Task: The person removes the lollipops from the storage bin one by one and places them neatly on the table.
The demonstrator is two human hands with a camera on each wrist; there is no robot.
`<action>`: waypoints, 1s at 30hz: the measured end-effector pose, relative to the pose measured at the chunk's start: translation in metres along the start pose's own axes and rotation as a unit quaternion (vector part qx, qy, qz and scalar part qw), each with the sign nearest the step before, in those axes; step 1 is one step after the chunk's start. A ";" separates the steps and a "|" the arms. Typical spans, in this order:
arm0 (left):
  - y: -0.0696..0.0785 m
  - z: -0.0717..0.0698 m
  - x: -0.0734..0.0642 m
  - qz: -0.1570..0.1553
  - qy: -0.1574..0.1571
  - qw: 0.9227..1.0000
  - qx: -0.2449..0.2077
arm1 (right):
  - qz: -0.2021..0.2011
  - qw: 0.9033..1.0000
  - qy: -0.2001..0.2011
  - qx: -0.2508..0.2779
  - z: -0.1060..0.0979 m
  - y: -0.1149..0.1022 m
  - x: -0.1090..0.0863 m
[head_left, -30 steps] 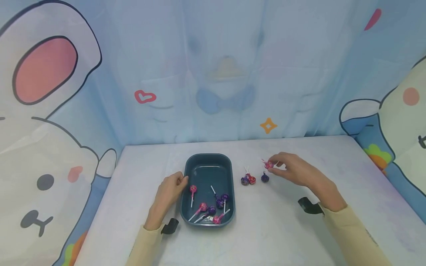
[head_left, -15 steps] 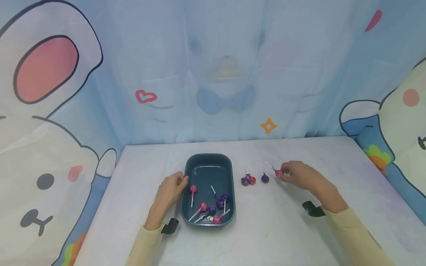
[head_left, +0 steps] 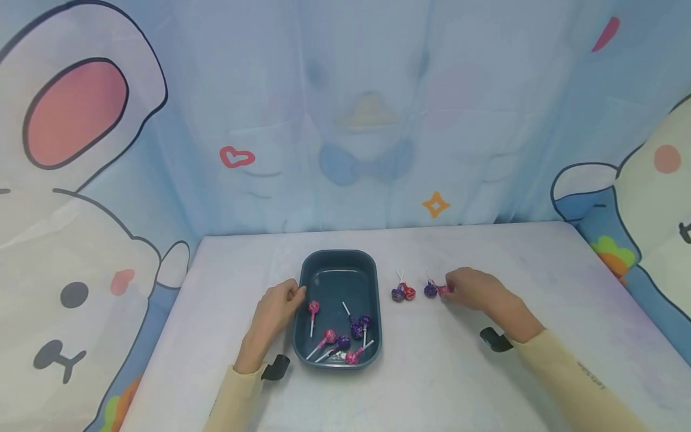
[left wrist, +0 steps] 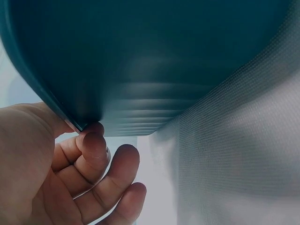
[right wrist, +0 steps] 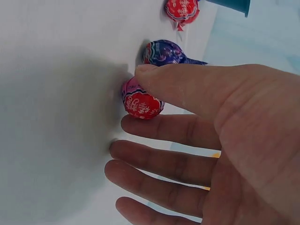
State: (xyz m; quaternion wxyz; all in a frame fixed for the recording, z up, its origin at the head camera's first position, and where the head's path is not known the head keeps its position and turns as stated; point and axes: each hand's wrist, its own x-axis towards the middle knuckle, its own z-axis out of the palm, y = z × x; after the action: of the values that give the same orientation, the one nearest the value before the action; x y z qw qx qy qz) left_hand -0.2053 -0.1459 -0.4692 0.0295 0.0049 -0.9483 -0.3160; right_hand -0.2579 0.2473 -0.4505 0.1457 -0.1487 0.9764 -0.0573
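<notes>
"What has the right hand [head_left: 477,291] got?"

"A round lollipop in shiny pink-and-red wrapping [right wrist: 143,104], pinched between thumb and index finger, low at the white tabletop [head_left: 421,366]. I can't tell whether it rests there."

"Anything between it and the dark teal, rounded rectangular plastic tray [head_left: 335,285]?"

"A round purple-blue wrapped lollipop [head_left: 430,291] just beside it; the thumb hides whether they touch. Nearer the tray, a purple lollipop [head_left: 397,294] and a red lollipop [head_left: 409,294] lie close together, white sticks pointing away from the person."

"And the left hand [head_left: 276,309]?"

"Pinching the tray's rim. Inside, in the near half, lie three pink lollipops [head_left: 330,336] and three purple ones [head_left: 343,342]."

"Beyond the table?"

"A light-blue cloth backdrop [head_left: 372,207] with printed cartoon animals."
</notes>
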 end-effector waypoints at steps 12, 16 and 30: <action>0.001 0.001 0.000 -0.006 -0.002 1.000 0.003 | 0.001 1.000 -0.002 -0.010 0.001 -0.001 -0.001; 0.001 0.000 0.000 -0.006 -0.002 1.000 0.004 | -0.004 1.000 0.000 0.008 -0.006 0.001 -0.005; 0.001 0.001 0.000 -0.007 -0.001 1.000 0.002 | -0.031 0.997 0.055 0.042 -0.049 -0.004 -0.016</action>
State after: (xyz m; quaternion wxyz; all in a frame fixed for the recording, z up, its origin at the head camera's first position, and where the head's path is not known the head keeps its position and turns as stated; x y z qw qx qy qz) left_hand -0.2049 -0.1446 -0.4690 0.0260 0.0116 -0.9488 -0.3147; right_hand -0.2564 0.2520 -0.3993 0.0961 -0.1695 0.9746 -0.1106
